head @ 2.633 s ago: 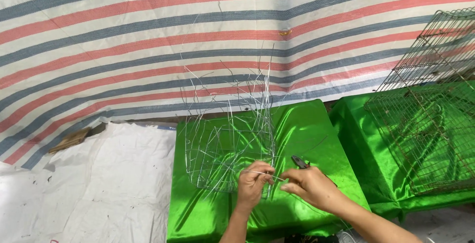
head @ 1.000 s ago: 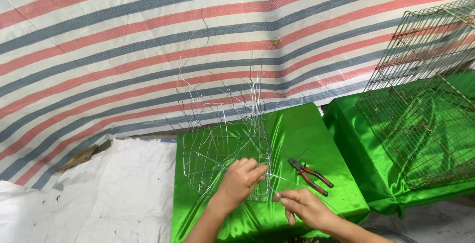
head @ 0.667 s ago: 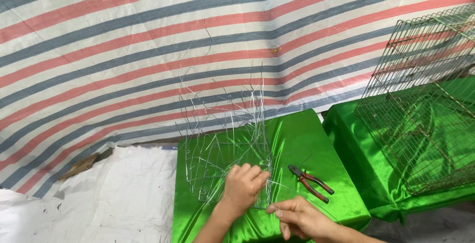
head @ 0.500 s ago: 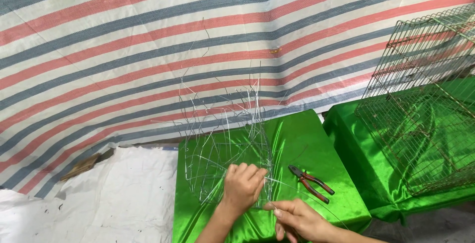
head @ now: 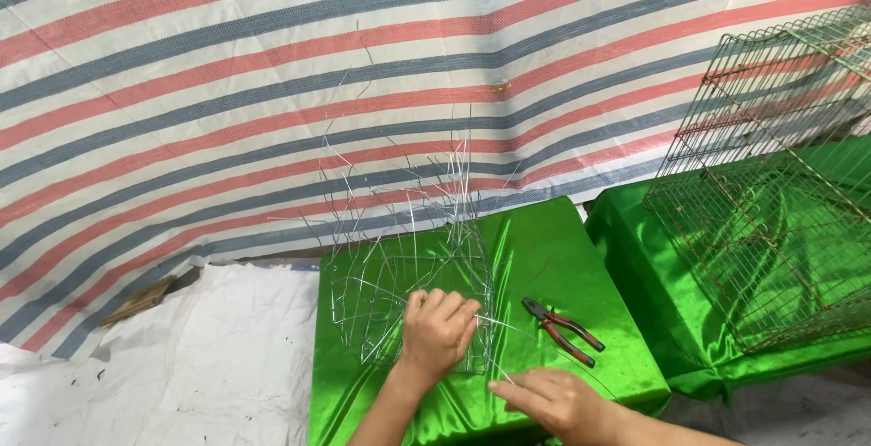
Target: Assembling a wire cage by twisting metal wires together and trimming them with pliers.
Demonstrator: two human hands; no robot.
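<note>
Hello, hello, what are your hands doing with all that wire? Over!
Left hand gripping the half-woven wire frame. Right hand pinching a loose wire strand beside it. Pliers lying on the green cloth, not held. Nothing in the way.

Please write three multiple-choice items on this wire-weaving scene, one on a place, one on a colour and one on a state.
1. Where do the pliers lie?
A. on the green cloth, right of the wire frame
B. on the white sheet
C. inside the rusty cage

2. What colour are the pliers' handles?
A. blue
B. red
C. yellow

3. What is the left hand doing?
A. resting flat on the white sheet
B. gripping the pliers
C. clasping the wire frame

Answers: 1 A, they rest on the cloth beside the frame. 2 B, both handles show red. 3 C, its fingers curl onto the wires while the right hand pinches a strand.
</note>
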